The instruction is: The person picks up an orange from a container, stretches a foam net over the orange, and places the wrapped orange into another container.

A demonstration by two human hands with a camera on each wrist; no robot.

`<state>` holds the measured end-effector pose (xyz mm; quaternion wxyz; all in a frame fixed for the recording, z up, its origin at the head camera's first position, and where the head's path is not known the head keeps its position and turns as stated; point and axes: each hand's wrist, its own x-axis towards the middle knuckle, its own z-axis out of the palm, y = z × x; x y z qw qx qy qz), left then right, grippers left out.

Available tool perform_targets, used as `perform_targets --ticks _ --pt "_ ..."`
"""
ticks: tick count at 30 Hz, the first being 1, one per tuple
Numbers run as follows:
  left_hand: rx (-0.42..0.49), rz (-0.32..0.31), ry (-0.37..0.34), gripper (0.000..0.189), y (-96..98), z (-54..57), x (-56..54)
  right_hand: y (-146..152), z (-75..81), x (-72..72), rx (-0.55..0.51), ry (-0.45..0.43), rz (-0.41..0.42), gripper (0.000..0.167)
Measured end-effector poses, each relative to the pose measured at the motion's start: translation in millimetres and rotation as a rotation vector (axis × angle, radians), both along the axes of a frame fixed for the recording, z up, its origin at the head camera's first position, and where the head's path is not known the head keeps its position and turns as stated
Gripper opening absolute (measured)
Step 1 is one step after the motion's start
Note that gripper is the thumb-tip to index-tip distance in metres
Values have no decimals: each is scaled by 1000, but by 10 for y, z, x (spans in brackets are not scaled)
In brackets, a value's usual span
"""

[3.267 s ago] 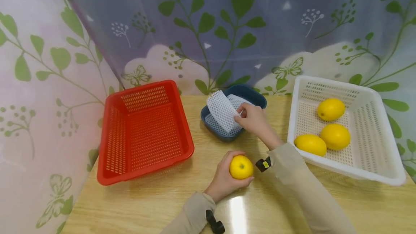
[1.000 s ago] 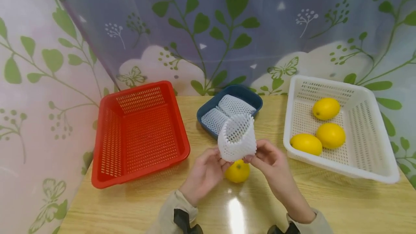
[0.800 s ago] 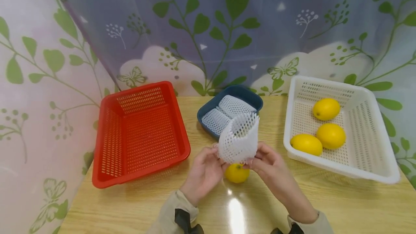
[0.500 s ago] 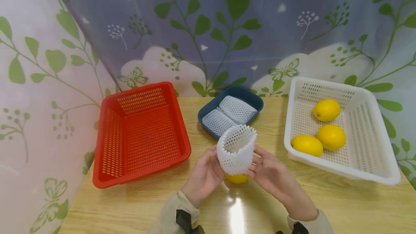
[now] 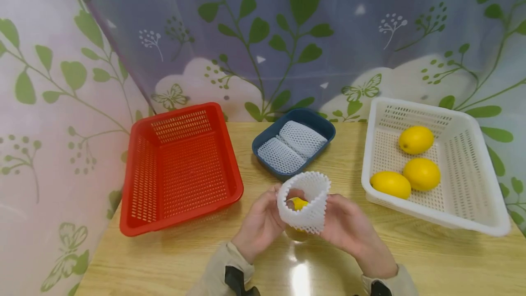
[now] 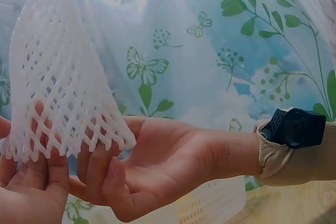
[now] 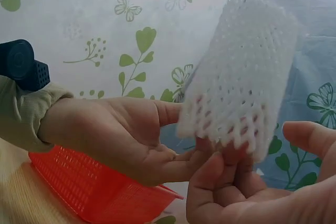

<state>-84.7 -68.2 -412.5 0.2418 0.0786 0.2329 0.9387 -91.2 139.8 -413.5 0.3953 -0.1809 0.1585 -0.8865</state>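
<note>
A white foam net sleeve (image 5: 310,216) is held up between both hands, its wide upper mouth facing the head camera. The left hand (image 5: 260,223) holds its lower edge from the left, fingertips inside the mesh in the left wrist view. From the right, the right hand (image 5: 349,227) holds the lower edge; its fingers (image 7: 247,166) curl at the sleeve's bottom in the right wrist view, while its thumb stands apart. A lemon (image 5: 298,203) shows through the sleeve's opening, directly beneath it, mostly hidden by sleeve and hands.
Behind the hands is a dark blue tray (image 5: 260,141) with more foam sleeves (image 5: 302,138). A red basket (image 5: 238,191) stands left. A white basket (image 5: 499,186) at right holds three lemons (image 5: 421,174). All stand on a wooden table (image 5: 328,273) before a patterned curtain.
The right hand took a foam sleeve from the blue tray, and the left let go of the lemon. Both hands then spread the sleeve and lowered it over the lemon.
</note>
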Motion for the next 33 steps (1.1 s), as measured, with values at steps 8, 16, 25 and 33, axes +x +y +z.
perform_targets --ticks 8,16,25,33 --pt "72 -67 8 24 11 -14 12 -1 -10 18 -26 -29 -42 36" --pt "-20 -45 -29 12 26 -42 27 -8 23 1 -71 -48 -109 50" --pt "-115 45 -66 24 15 -154 42 2 20 -12 27 -135 -147 45" --pt "-126 127 -125 21 31 -275 -4 29 -50 -56 157 -177 -236 42"
